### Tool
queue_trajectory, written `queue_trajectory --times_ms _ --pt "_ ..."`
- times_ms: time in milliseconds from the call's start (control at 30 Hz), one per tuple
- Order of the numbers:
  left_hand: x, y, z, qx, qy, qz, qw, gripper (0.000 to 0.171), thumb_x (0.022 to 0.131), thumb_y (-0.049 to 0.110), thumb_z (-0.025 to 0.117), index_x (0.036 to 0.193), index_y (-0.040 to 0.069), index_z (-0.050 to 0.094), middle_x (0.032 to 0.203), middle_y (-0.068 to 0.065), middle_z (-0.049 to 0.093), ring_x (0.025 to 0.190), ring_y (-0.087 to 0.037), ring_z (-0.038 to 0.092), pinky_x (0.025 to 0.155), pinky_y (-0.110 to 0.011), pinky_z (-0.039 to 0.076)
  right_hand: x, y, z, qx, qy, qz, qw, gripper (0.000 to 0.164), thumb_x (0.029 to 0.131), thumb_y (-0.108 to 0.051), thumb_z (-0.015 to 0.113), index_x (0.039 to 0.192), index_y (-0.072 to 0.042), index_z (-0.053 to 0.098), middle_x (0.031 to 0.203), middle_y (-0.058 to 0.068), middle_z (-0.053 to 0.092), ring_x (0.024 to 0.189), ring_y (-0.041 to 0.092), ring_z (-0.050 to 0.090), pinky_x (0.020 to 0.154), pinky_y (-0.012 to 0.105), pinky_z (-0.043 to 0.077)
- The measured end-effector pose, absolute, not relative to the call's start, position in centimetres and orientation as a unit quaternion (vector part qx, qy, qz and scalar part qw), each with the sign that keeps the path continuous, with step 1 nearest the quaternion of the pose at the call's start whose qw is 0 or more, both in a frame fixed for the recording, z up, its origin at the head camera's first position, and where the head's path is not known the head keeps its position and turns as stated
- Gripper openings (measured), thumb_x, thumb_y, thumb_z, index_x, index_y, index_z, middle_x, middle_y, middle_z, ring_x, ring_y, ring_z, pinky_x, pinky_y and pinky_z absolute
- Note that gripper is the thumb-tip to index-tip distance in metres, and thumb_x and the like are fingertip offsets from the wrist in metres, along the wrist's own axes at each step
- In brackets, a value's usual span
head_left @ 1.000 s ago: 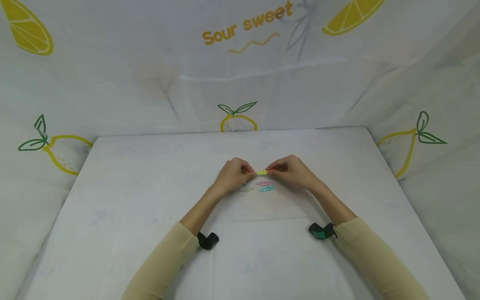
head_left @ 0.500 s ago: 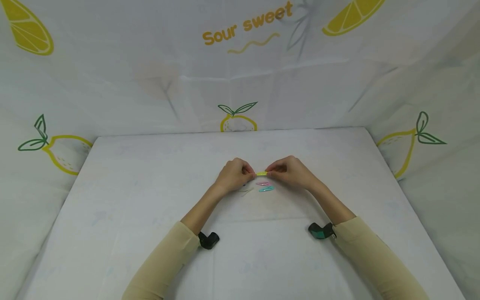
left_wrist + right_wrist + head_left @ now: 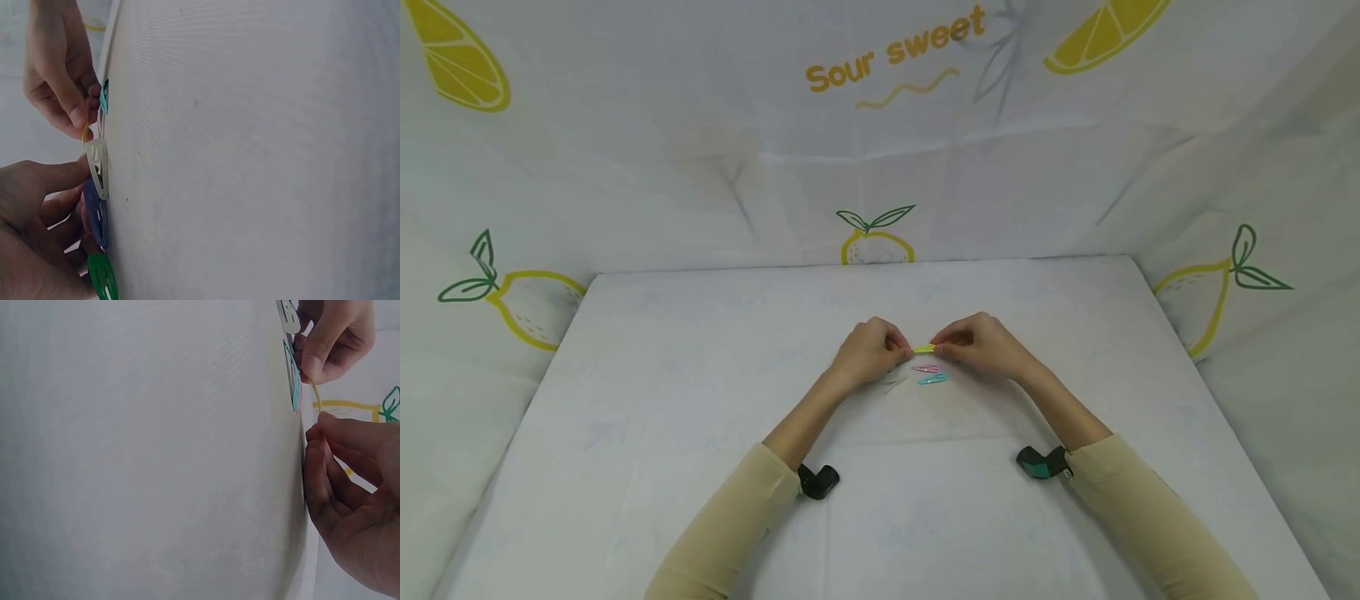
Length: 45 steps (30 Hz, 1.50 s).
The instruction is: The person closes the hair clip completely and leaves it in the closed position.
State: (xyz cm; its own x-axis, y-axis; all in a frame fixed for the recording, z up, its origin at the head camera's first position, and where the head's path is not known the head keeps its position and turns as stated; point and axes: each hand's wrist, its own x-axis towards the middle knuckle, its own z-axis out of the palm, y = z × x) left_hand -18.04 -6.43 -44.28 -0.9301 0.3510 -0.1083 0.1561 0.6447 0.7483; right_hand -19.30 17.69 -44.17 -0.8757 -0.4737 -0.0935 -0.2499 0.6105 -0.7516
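Between the hands is a yellow snap hair clip [image 3: 923, 349], gripped at both ends close over the table. My left hand [image 3: 867, 350] pinches its left end with thumb and fingertips; my right hand [image 3: 981, 343] pinches the right end. Just in front lie a pink hair clip [image 3: 926, 368] and a turquoise hair clip [image 3: 933, 378]. By the left hand, the left wrist view shows a white hair clip [image 3: 98, 169], a blue hair clip [image 3: 95, 214] and a green hair clip [image 3: 102, 275] in a row. From the head view, the left hand mostly hides the blue and green ones.
A white cloth covers the table [image 3: 700, 500], and a lemon-printed cloth [image 3: 700, 167] rises behind it and at both sides. Black wrist cameras stick inward from the sleeves, a left one [image 3: 818, 482] and a right one [image 3: 1042, 462].
The yellow hair clip has come slightly nearer to the pink one and has turned a little in the fingers. Both hands keep their hold; the clips on the table stay put.
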Motion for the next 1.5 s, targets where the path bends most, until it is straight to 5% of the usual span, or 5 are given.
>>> queue_trajectory --times_ms 467,1033,1500 --pt "-17.92 -6.39 -44.42 0.138 0.901 0.392 0.124 0.012 0.100 0.015 0.078 0.096 0.005 0.083 0.080 -0.004 0.073 0.071 -0.009 0.057 0.067 -0.021 0.042 -19.26 17.82 -44.03 -0.210 0.889 -0.383 0.136 0.016 0.101 -0.012 0.078 0.111 -0.002 0.084 0.111 0.014 0.084 0.098 0.019 0.076 0.083 0.017 0.054" --pt "-17.65 -6.64 -44.42 0.147 0.897 0.400 0.121 0.010 0.099 0.014 0.077 0.095 0.006 0.082 0.080 -0.003 0.073 0.071 -0.010 0.058 0.069 -0.022 0.044 -19.02 18.00 -43.64 -0.210 0.885 -0.378 0.174 0.006 0.094 -0.009 0.083 0.096 -0.004 0.080 0.089 0.006 0.077 0.080 0.012 0.063 0.075 0.020 0.052" --pt "-17.57 -6.75 -44.56 0.154 0.898 0.396 0.114 0.009 0.098 0.013 0.078 0.094 0.006 0.083 0.081 -0.003 0.075 0.072 -0.009 0.059 0.070 -0.022 0.045 -18.74 17.95 -43.45 -0.219 0.883 -0.371 0.184 0.008 0.091 -0.008 0.086 0.095 -0.006 0.079 0.088 0.004 0.076 0.080 0.014 0.065 0.074 0.019 0.054"
